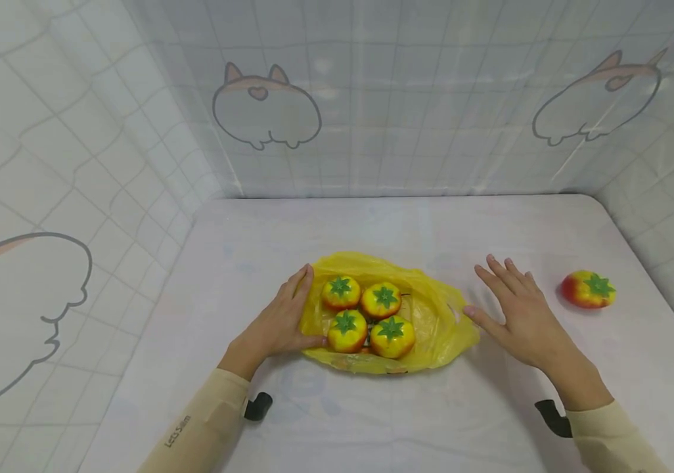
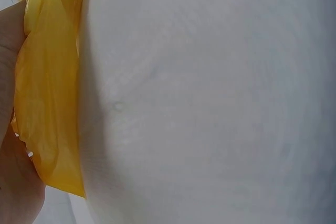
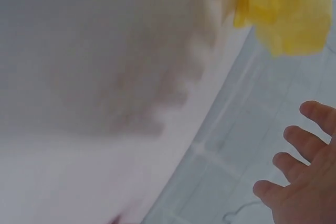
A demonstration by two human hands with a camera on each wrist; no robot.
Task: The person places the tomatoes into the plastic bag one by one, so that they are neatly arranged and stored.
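A yellow plastic bag (image 1: 431,309) lies spread open on the white table in the head view. Several tomato-like fruits (image 1: 391,337), yellow and red with green star-shaped tops, sit inside its left part. My left hand (image 1: 280,322) holds the bag's left edge, thumb at the near side and fingers at the far side. In the left wrist view, the bag's yellow film (image 2: 50,93) runs beside that hand. My right hand (image 1: 520,318) hovers to the right of the bag, fingers spread and holding nothing; the right wrist view shows its fingers (image 3: 302,142) apart from the bag.
One more red-and-yellow fruit (image 1: 588,289) lies on the table, right of my right hand. The white table (image 1: 337,420) meets sheets with a grid and animal drawings at the back and sides (image 1: 384,98).
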